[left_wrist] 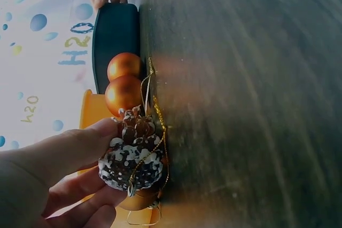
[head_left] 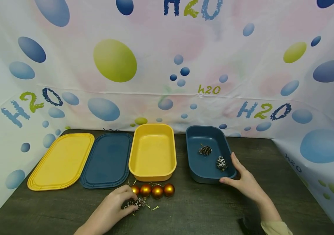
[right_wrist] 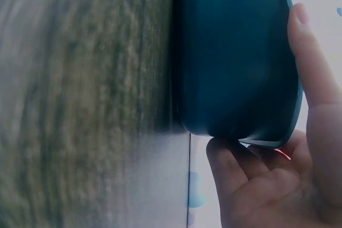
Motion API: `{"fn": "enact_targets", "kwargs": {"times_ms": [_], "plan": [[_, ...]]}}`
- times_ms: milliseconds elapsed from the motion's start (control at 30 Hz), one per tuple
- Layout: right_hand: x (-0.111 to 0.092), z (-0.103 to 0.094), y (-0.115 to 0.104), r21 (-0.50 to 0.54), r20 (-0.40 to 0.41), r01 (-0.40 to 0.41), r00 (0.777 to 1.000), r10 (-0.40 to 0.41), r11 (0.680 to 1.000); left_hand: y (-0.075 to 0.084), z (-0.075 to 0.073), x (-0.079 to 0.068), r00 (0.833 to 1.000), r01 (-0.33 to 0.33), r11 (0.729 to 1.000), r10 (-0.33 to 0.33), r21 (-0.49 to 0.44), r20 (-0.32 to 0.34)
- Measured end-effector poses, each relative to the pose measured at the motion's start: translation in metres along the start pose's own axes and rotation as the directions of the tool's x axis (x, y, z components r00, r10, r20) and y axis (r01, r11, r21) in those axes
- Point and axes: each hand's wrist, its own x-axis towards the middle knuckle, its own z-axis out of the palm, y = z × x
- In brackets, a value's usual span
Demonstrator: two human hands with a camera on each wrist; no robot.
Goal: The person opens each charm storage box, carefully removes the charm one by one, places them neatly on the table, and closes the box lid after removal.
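Observation:
My left hand [head_left: 113, 205] pinches a snow-tipped pine cone [head_left: 137, 203] between thumb and fingers, just above the table. A gold cord hangs against this pine cone [left_wrist: 132, 161] in the left wrist view. Right behind it, several orange-gold baubles [head_left: 157, 192] lie in a row. My right hand [head_left: 247, 182] grips the near right corner of the blue container [head_left: 194, 166], thumb at the front and fingers along the side. Inside that container lie two pine cones, one farther back [head_left: 204, 149] and another pine cone [head_left: 221, 163] nearer the right wall.
A yellow container [head_left: 152, 150] stands left of the blue one, behind the baubles. Farther left, a blue lid [head_left: 108, 160] and a yellow lid [head_left: 62, 160] lie flat on the dark wooden table [head_left: 196, 212]. A patterned curtain [head_left: 155, 65] closes off the back and sides.

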Motion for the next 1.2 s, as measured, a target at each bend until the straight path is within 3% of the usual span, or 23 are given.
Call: {"fn": "enact_targets", "kwargs": {"times_ms": [467,700,933,1200], "plan": [[0.000,0.000,0.000,0.004,0.005,0.004,1.000,-0.004,1.000,0.002,-0.002,0.001,0.999,-0.030,0.999,0.030,0.028,-0.013],[0.000,-0.001,0.000,0.004,0.006,0.003,1.000,-0.003,1.000,0.003,-0.004,0.006,0.995,-0.057,0.998,0.058,0.003,-0.078],[0.000,-0.001,0.000,0.006,0.006,0.004,1.000,-0.004,1.000,0.010,-0.017,0.023,0.985,-0.104,0.994,0.109,0.044,-0.131],[0.001,0.000,0.002,-0.004,-0.005,0.009,1.000,-0.009,1.000,0.024,-0.040,0.056,0.969,-0.165,0.975,0.188,0.146,-0.162]]}}
